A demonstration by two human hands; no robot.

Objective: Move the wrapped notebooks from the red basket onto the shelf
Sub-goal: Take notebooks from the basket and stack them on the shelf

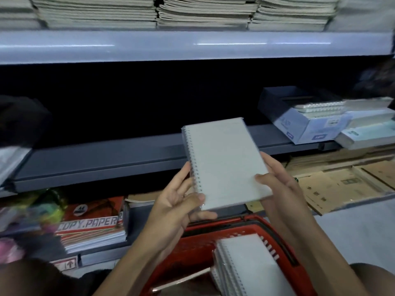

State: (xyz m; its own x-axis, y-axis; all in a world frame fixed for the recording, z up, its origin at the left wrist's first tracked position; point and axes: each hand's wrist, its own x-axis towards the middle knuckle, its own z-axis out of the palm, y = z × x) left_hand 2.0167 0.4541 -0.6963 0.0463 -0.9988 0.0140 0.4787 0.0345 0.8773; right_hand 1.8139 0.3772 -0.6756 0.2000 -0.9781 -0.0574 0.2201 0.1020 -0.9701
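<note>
Landmark: the open blue box point(307, 124), holding spiral-bound pads. Just right of it, touching, a pale green packet point(367, 135). Below and right of it, flattened cardboard point(342, 186). Far left and lower, a stack labelled "COPY PAPER" point(92, 227). Well above it, rows of stacked pale paper point(192, 11).

Stationery aisle: materials and finishes showing

Wrapped notebook point(224, 163) showing matt pale paper cover, wire spiral binding, thin glossy clear film; stack of notebooks point(245, 268) in the red basket point(192, 248) showing the same paper, the basket itself looking like moulded plastic with a slight sheen. Shelf point(102, 161) showing smooth, matt grey painted metal; upper shelf edge point(192, 45) gleaming under light. Flattened cartons point(346, 184) showing rough brown cardboard. Copy paper pack point(92, 223) showing glossy printed wrap.
</note>
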